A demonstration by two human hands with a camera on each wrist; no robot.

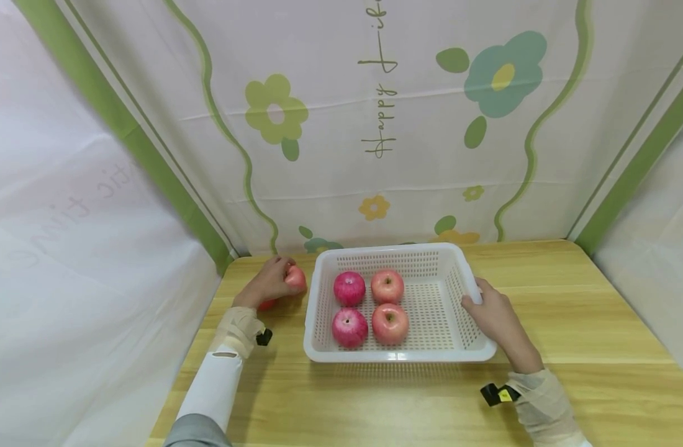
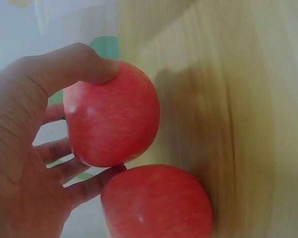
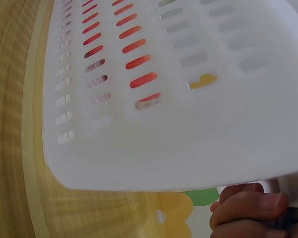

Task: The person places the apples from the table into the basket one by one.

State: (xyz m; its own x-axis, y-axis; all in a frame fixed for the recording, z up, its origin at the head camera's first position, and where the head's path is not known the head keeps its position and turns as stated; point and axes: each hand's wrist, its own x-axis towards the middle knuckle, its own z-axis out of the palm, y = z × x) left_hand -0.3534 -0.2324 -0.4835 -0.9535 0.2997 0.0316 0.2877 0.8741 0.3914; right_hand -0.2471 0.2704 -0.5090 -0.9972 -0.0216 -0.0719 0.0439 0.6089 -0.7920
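My left hand (image 1: 270,282) holds a red apple (image 2: 114,116) at the left of the basket, thumb on one side and fingers behind it. Right by that apple sits a second red apple (image 2: 158,203), mostly hidden under the hand in the head view. A white plastic basket (image 1: 397,356) with slotted walls stands mid-table. Inside it, toward the left, are two dark pink apples (image 1: 349,328) and two paler red apples (image 1: 390,324). My right hand (image 1: 495,315) grips the basket's right rim, its curled fingers (image 3: 248,206) showing at the edge in the right wrist view.
The wooden table (image 1: 593,335) reaches back to a white curtain (image 1: 330,161) printed with flowers and lettering. More white cloth (image 1: 95,248) hangs along the left side. A small black device (image 1: 263,337) is strapped at the left wrist, another (image 1: 491,395) at the right.
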